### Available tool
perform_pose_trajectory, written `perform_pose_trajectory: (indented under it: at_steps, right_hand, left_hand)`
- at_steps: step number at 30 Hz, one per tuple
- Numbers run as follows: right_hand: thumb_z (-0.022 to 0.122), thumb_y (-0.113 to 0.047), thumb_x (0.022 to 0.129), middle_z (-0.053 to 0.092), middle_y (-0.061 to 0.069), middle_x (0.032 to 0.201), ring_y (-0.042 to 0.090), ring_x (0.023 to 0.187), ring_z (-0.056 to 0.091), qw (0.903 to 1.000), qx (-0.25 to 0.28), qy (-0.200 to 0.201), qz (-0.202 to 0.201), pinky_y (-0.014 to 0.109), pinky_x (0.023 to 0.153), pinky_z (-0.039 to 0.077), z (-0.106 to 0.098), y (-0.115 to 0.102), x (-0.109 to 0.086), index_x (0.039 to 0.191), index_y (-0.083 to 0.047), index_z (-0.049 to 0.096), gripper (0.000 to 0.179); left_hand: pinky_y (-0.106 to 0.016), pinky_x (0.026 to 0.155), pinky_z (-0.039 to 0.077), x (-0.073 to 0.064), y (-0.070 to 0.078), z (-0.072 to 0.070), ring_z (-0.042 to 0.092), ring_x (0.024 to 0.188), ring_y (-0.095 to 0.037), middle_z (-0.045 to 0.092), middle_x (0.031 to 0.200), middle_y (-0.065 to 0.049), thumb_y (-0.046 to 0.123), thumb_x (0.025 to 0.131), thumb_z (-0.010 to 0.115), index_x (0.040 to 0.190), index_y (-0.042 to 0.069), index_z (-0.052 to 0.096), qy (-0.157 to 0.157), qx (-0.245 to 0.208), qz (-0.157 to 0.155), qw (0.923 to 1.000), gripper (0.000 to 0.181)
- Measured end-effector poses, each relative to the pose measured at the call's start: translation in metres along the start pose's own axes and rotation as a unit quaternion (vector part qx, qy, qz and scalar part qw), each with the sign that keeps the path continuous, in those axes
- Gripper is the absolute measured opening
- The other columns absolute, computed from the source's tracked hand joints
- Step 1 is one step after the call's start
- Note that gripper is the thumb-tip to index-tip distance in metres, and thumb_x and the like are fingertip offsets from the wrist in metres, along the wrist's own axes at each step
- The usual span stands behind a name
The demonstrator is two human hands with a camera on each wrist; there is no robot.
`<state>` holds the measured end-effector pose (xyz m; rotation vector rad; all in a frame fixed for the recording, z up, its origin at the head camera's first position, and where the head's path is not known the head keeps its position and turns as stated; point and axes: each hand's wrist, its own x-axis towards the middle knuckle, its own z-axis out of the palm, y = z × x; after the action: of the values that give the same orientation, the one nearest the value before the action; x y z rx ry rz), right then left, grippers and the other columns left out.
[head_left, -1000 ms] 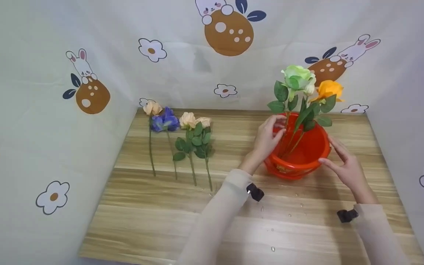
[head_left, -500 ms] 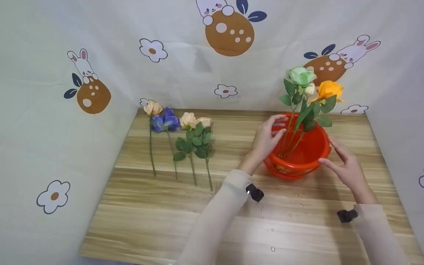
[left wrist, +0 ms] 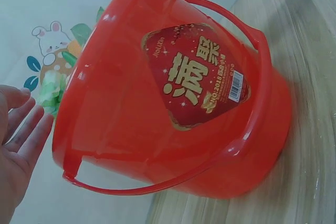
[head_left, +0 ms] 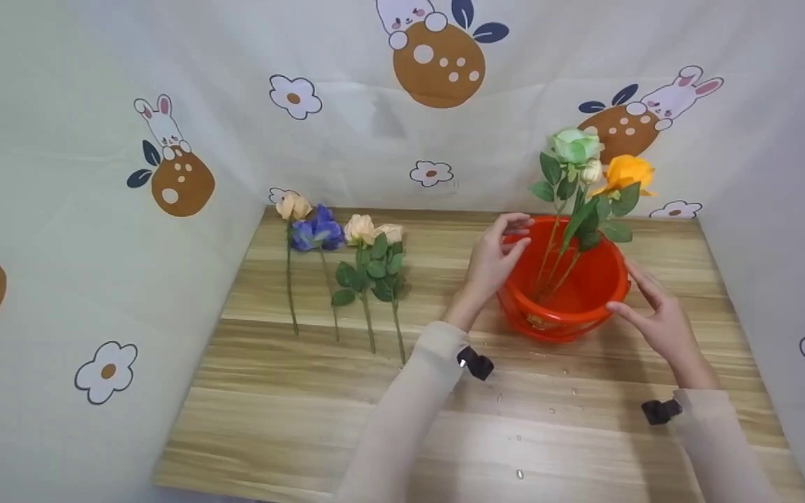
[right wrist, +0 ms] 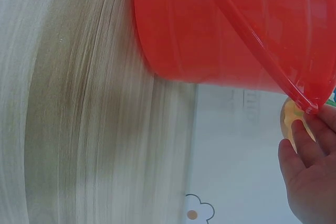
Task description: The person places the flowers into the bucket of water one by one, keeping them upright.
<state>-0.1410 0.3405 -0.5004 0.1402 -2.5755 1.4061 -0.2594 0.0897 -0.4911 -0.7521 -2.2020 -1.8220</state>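
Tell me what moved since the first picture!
The green flower tipped to the right. The left hand moved left, away from its stem, and seems to have let go. The right hand stayed by the rim of the red bucket. The orange flower, purple flower and peach flowers stayed put.

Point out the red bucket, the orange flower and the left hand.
Red bucket (left wrist: 139, 124), left wrist view: its outer wall, beside the label.
Orange flower (head_left: 629, 173), head view: its petals.
Left hand (head_left: 489, 261), head view: the middle of the hand.
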Motion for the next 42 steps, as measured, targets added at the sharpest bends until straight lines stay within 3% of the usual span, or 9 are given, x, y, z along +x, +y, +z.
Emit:
perform_pose_trajectory:
  at_steps: [8, 11, 15, 20, 26, 32, 42]
  right_hand:
    - [0.073, -0.010, 0.081, 0.036, 0.021, 0.146, 0.003, 0.134, 0.034, 1.0000, -0.006, 0.005, -0.001, 0.004, 0.100, 0.029, 0.001, 0.000, -0.003, 0.142, -0.008, 0.041, 0.069]
    - [0.073, -0.011, 0.081, 0.036, 0.020, 0.147, 0.002, 0.135, 0.033, 0.9999, -0.010, 0.004, 0.002, 0.004, 0.100, 0.028, 0.001, 0.000, -0.003, 0.142, -0.008, 0.041, 0.069]
    - [0.073, -0.011, 0.081, 0.037, 0.021, 0.146, 0.002, 0.134, 0.034, 0.9999, -0.011, 0.004, 0.001, 0.003, 0.099, 0.029, 0.000, -0.001, -0.002, 0.142, -0.008, 0.041, 0.069]
    - [0.073, -0.011, 0.081, 0.037, 0.020, 0.146, 0.002, 0.134, 0.034, 1.0000, -0.004, 0.001, 0.001, 0.004, 0.100, 0.029, 0.000, -0.001, -0.002, 0.142, -0.008, 0.041, 0.069]
    - [0.074, -0.009, 0.081, 0.037, 0.021, 0.146, 0.007, 0.136, 0.034, 1.0000, 0.009, -0.001, 0.004, 0.004, 0.100, 0.029, 0.000, 0.001, -0.002, 0.142, -0.008, 0.041, 0.070]
    - [0.074, -0.011, 0.081, 0.036, 0.018, 0.148, 0.004, 0.135, 0.033, 0.9998, 0.009, -0.004, 0.018, 0.004, 0.101, 0.029, 0.000, 0.001, -0.002, 0.143, -0.010, 0.041, 0.070]
    - [0.073, -0.011, 0.081, 0.037, 0.018, 0.147, 0.001, 0.134, 0.034, 0.9998, 0.010, -0.002, 0.015, 0.004, 0.101, 0.028, 0.000, 0.000, -0.001, 0.143, -0.011, 0.041, 0.069]
  left_hand:
    - [-0.020, 0.079, 0.054, -0.001, -0.004, -0.016, 0.064, 0.099, -0.025, 0.065, 0.115, -0.010, -0.002, 0.087, 0.062, 0.117, 0.002, 0.056, 0.021, -0.018, -0.005, 0.9996, 0.031]
    - [-0.027, 0.080, 0.056, -0.003, -0.001, -0.023, 0.064, 0.100, -0.030, 0.064, 0.115, -0.016, -0.006, 0.087, 0.061, 0.117, -0.003, 0.055, 0.027, -0.024, -0.014, 0.9993, 0.031]
    - [-0.030, 0.080, 0.056, -0.005, -0.009, -0.031, 0.065, 0.098, -0.027, 0.065, 0.113, -0.017, -0.005, 0.086, 0.062, 0.115, -0.005, 0.055, 0.045, -0.023, -0.020, 0.9985, 0.030]
    - [-0.027, 0.079, 0.056, -0.010, -0.024, -0.042, 0.066, 0.094, -0.017, 0.067, 0.111, -0.012, 0.001, 0.086, 0.064, 0.113, -0.001, 0.057, 0.067, -0.017, -0.019, 0.9975, 0.028]
    - [-0.027, 0.079, 0.056, -0.019, -0.035, -0.055, 0.065, 0.097, -0.028, 0.066, 0.112, -0.014, 0.003, 0.088, 0.064, 0.114, 0.002, 0.058, 0.083, -0.015, -0.043, 0.9955, 0.026]
    - [-0.035, 0.080, 0.056, -0.031, -0.048, -0.068, 0.062, 0.100, -0.035, 0.064, 0.114, -0.021, -0.001, 0.089, 0.060, 0.116, -0.005, 0.056, 0.094, -0.011, -0.077, 0.9925, 0.027]
    - [-0.032, 0.078, 0.056, -0.063, -0.074, -0.096, 0.064, 0.097, -0.021, 0.067, 0.113, -0.007, 0.012, 0.089, 0.064, 0.115, 0.002, 0.059, 0.122, 0.032, -0.120, 0.9848, 0.028]
